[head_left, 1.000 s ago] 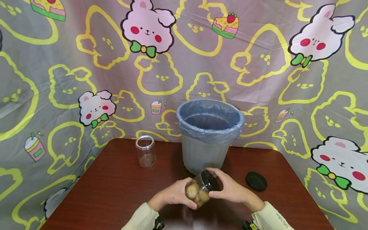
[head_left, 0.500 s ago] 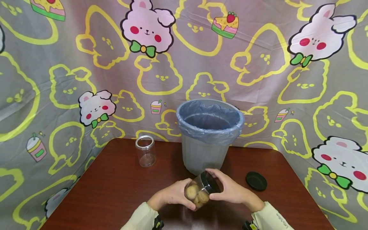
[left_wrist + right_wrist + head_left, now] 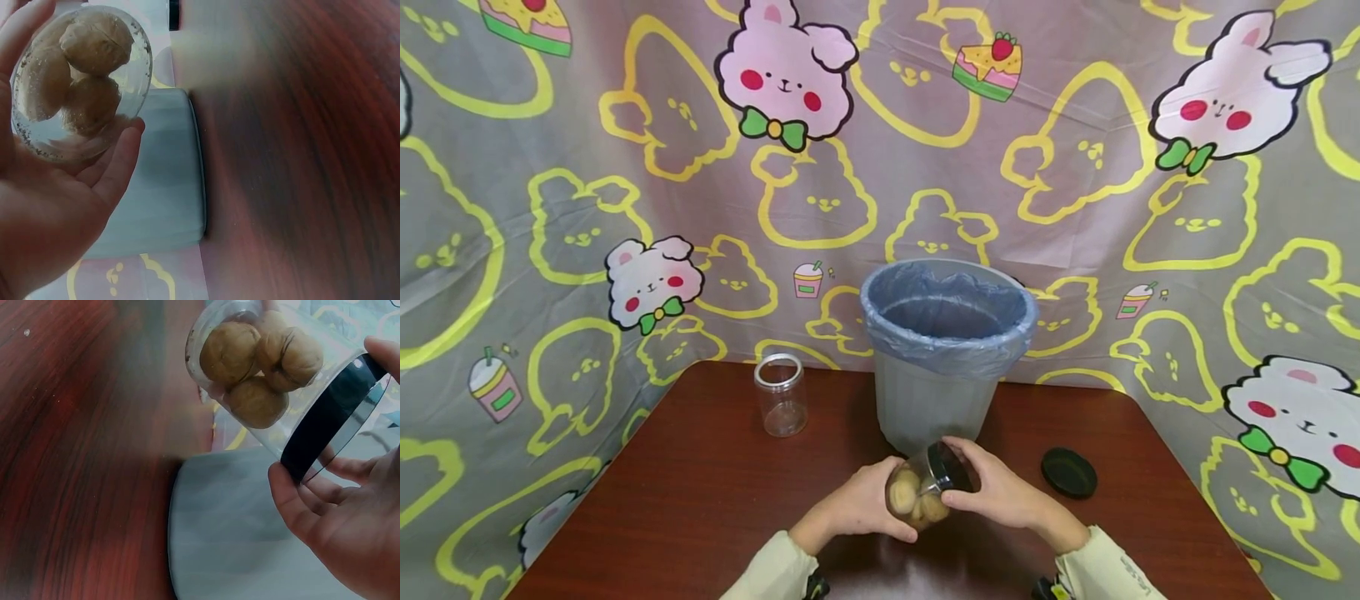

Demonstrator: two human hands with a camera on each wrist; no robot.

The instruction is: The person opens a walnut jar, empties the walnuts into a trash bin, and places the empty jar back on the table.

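Two-handed hold on a jar (image 3: 310,399), tilted, with the base low on the left of the grip and the black lid (image 3: 331,419) higher on the right. Clamped round the clear body near the base with the left hand (image 3: 867,504), digits on both its near and far sides. Clamped round the lid with the right hand (image 3: 1003,492), fingertips along the dark band. Inside the jar, between the hands: several walnuts (image 3: 257,400), tan and wrinkled, bunched toward the base end, visible through wall and bottom.

Held above the table (image 3: 722,500), a glossy red-brown one. Just beyond the grip, upright on the table: a grey bin (image 3: 934,408), lined with a blue bag (image 3: 951,354) folded over the rim. Left of the grip and farther out, well apart from the left hand: a second jar (image 3: 781,404), clear, upright, with a silvery rim. Right of the grip, near the right hand but not touching: a loose lid (image 3: 1069,472), black and round, flat on the table. Beyond the bin: a grey curtain (image 3: 1075,267) with yellow outlines and white rabbits. On the near side of the grip: pale sleeves (image 3: 771,567) on both forearms.
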